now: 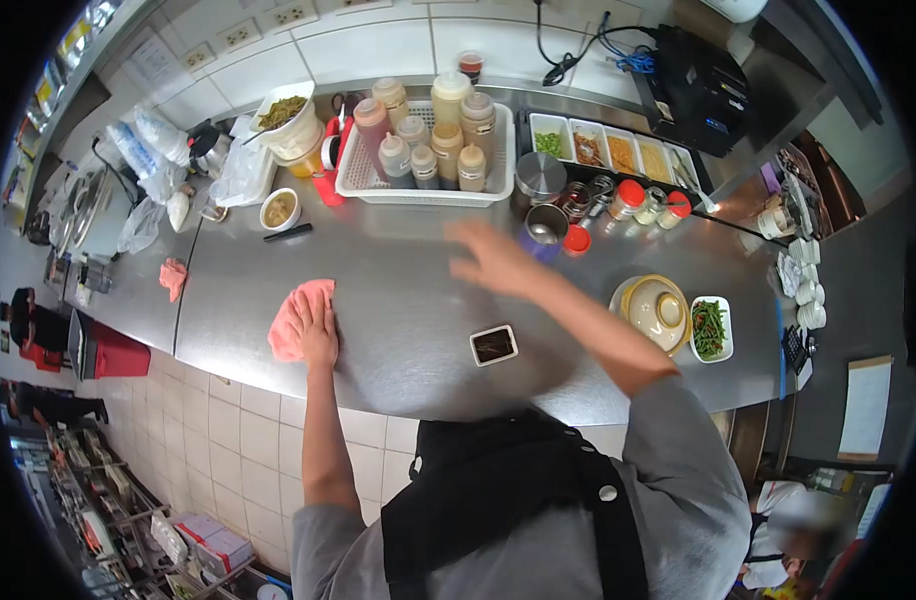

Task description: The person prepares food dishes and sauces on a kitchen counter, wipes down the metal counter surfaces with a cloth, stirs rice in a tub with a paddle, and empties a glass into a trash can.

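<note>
My left hand [318,335] grips a pink cloth [290,318] and presses it against the steel counter [398,290]. Fingers apart and slightly blurred, my right hand [490,258] reaches over the middle of the counter with nothing in it. Just right of its fingertips stands a purple-sided metal cup [546,232], with a gap between them. A small white dish of dark sauce [494,345] sits between my arms. Beyond my right forearm are a lidded clay pot [658,312] and a white dish of green beans [712,330].
A white basket [428,196] of squeeze bottles stands at the back. Right of it are topping trays [618,150] and red-lidded jars [630,197]. A small bowl [281,209], black marker [288,233] and second pink cloth [173,279] lie left. Other people are in the background.
</note>
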A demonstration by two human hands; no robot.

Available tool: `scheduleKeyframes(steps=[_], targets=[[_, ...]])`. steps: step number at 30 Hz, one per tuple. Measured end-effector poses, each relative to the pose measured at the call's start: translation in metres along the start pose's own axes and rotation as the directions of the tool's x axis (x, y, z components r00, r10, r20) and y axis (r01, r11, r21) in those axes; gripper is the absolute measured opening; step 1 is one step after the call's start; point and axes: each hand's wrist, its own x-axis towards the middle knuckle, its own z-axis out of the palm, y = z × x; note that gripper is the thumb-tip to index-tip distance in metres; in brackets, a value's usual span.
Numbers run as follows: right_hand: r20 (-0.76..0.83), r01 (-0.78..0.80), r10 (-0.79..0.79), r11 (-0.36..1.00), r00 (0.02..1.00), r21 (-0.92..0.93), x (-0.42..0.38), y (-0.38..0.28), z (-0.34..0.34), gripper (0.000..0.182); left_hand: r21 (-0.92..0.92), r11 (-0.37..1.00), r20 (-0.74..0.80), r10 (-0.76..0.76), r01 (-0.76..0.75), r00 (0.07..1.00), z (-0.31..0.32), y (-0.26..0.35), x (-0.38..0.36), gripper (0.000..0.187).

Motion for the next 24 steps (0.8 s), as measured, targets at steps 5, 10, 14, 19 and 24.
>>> scheduleKeyframes(steps=[5, 10, 14, 19, 24], targets=[[0.312, -0.049, 0.12, 0.973, 0.943, -0.226, -0.133, 0.0, 0.052, 0.077, -0.012, 1.0, 0.07, 0.028, -0.027, 0.997, 0.066, 0.041, 0.073, 0.049], [0.136, -0.156, 0.199, 0.949, 0.971, -0.275, -0.156, -0.002, 0.068, 0.083, -0.056, 0.987, 0.227, 0.159, -0.15, 0.961, 0.09, 0.121, 0.092, 0.051], [0.055, -0.154, 0.167, 0.968, 0.984, -0.199, -0.153, 0.013, 0.084, 0.07, -0.026, 0.976, 0.222, 0.215, -0.215, 0.951, 0.078, 0.15, 0.074, 0.052], [0.02, -0.085, 0.088, 0.989, 0.996, -0.12, -0.16, 0.023, 0.074, 0.057, -0.063, 0.953, 0.155, 0.301, -0.295, 0.941, 0.071, 0.16, 0.039, 0.051], [-0.001, -0.03, 0.03, 0.998, 1.0, -0.061, -0.179, 0.021, 0.025, 0.058, -0.05, 0.951, 0.061, 0.307, -0.304, 0.95, 0.058, 0.18, -0.001, 0.049]])
